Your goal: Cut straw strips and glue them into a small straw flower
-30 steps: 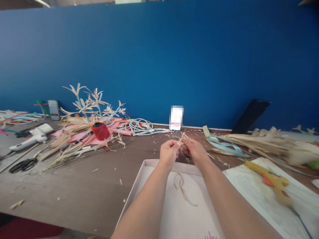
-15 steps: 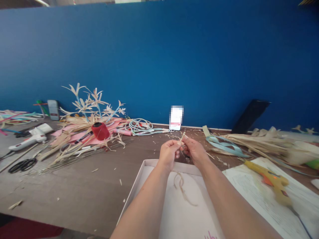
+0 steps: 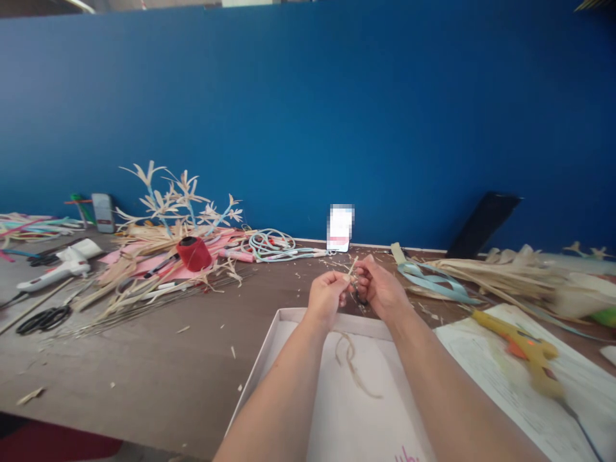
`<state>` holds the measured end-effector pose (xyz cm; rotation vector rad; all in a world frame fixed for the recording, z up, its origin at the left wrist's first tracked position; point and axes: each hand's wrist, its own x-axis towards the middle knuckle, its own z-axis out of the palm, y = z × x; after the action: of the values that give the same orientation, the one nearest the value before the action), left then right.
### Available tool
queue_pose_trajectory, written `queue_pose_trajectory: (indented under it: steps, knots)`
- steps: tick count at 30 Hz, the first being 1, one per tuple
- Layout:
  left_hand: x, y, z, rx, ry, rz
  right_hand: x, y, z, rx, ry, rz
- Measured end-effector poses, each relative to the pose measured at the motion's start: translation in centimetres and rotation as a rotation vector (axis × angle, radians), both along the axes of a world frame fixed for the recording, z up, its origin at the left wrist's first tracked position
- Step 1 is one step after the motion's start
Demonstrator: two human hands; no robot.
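Note:
My left hand is closed in a pinch on a thin pale straw strip that sticks up between the two hands. My right hand is curled shut just beside it, with a dark loop, apparently small scissors' handles, showing under its fingers. Both hands hover over the far edge of a white shallow box. A few curled straw trimmings lie inside the box.
A pile of straw stalks, straw flowers, a red thread spool and cords sits at left. A white glue gun and black scissors lie far left. A yellow glue gun rests on paper at right, near blue ribbons.
My right hand has lifted slightly and shifted a little to the right, its fingers curling more. The left hand and the strip stay about where they were.

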<state>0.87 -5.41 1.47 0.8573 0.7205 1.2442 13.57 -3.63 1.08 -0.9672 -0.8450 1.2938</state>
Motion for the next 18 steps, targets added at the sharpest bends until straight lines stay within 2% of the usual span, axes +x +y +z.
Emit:
queue_pose_trajectory:
  steps: [7, 13, 18]
  knots:
    - [0.27, 0.0, -0.13, -0.006, 0.06, 0.014, -0.37, -0.43, 0.74, -0.017, -0.066, 0.008]
    - [0.37, -0.06, 0.04, 0.028, 0.091, 0.019, -0.39, -0.42, 0.58, 0.008, 0.044, 0.024]
    - [0.36, -0.07, -0.16, 0.054, 0.119, 0.015, -0.24, -0.49, 0.54, 0.032, 0.113, 0.119]
